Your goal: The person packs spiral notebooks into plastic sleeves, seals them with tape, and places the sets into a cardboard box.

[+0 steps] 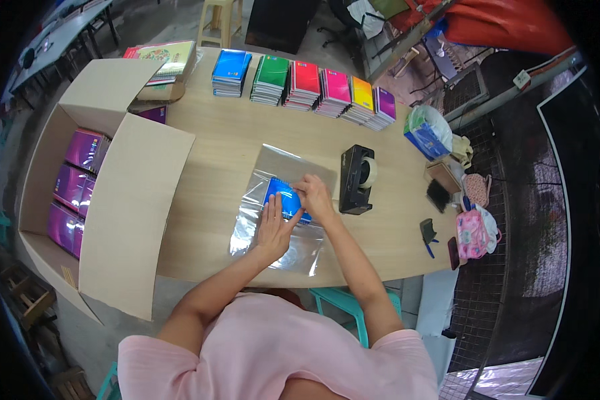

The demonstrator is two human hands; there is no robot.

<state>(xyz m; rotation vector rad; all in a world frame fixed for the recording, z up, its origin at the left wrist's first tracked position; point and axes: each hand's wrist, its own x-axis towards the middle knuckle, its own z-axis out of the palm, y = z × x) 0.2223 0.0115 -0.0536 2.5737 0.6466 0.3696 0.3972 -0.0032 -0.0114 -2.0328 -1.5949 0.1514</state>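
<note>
A blue spiral notebook (281,199) lies inside a clear plastic sleeve (277,173) spread on the wooden table (213,200). My left hand (274,225) rests flat on the plastic over the notebook's near edge, fingers together and extended. Over the notebook's right side, my right hand (313,195) has its fingertips pinched at the plastic. A black tape dispenser (358,179) stands just right of my right hand.
Stacks of notebooks in blue (231,73), green (271,79), red (305,85), pink, orange and purple line the far edge. An open cardboard box (123,200) with purple notebooks (80,180) sits at left. Bags, a phone and small items crowd the right end.
</note>
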